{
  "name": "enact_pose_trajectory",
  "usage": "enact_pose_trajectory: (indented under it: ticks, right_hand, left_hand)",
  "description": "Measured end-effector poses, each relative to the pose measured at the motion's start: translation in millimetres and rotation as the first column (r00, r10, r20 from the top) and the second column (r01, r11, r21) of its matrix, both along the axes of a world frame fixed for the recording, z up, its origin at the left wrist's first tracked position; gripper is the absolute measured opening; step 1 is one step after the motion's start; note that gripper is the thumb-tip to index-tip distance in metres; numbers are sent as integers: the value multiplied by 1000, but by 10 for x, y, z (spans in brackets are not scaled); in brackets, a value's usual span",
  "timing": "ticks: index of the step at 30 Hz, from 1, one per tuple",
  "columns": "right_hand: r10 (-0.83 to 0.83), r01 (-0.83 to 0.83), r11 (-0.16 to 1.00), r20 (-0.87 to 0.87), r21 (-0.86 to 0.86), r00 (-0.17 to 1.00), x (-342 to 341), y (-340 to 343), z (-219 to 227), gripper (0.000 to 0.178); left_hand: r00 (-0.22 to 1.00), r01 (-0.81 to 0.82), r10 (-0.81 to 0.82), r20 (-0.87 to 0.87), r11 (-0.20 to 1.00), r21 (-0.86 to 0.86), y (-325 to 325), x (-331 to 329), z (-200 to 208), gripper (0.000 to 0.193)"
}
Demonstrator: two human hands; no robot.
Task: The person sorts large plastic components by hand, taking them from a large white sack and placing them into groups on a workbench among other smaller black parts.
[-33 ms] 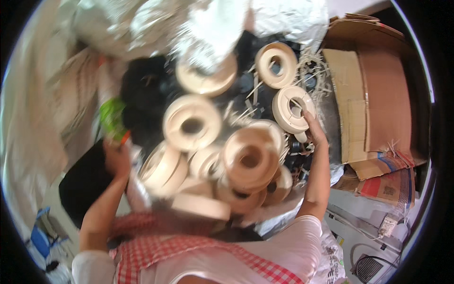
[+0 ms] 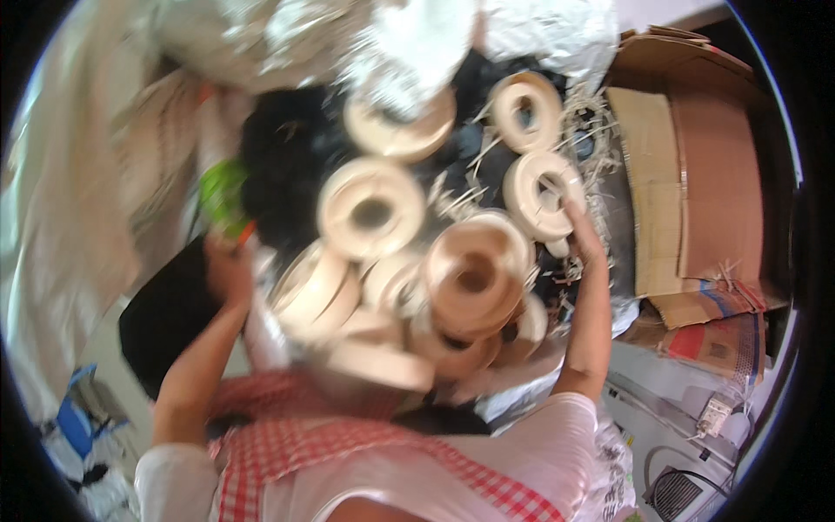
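Beside carton (image 2: 648,174): ring (image 2: 522,198), probably light, stiff, best held by rim; right hand (image 2: 590,242), fingers part-closed on rim. Farther left: left hand (image 2: 228,274), fingers bent by green item (image 2: 223,191), hold unclear.

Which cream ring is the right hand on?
The rightmost cream ring, just below the upper-right ring. The right hand is at its right rim; no other ring has a hand on it.
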State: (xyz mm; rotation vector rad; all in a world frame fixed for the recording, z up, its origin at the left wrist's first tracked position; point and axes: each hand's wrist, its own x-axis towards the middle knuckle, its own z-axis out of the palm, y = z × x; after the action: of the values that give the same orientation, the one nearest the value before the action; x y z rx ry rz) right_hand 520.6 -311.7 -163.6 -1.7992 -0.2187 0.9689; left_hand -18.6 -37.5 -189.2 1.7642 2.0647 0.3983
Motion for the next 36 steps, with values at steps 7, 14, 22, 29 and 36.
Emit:
enact_pose_trajectory:
  ticks: [7,14,22,29,36]
  right_hand:
    - [134,35,953,519,-302,844,-1345,284,850,57]
    - [-114,193,981,738,-23,666,-2500,418,1501,56]
    - [332,-376,924,352,63,875,-3997,554,1937,37]
    - [-87,553,783,830,-285,551,-2691,-1029,280,70]
    - [-338,541,699,452,-467,826,-2401,-972,133,104]
  left_hand:
    - [984,27,-33,175,999,39,52,-24,77,60]
    - [385,638,-876,291,481,602,-371,-51,1217,75]
    - [135,878,-989,57,146,455,-637,-463,1792,90]
    - [175,885,-653,737,432,172,-758,-423,2164,85]
    - [147,795,-560,816,557,239,-549,-315,1555,78]
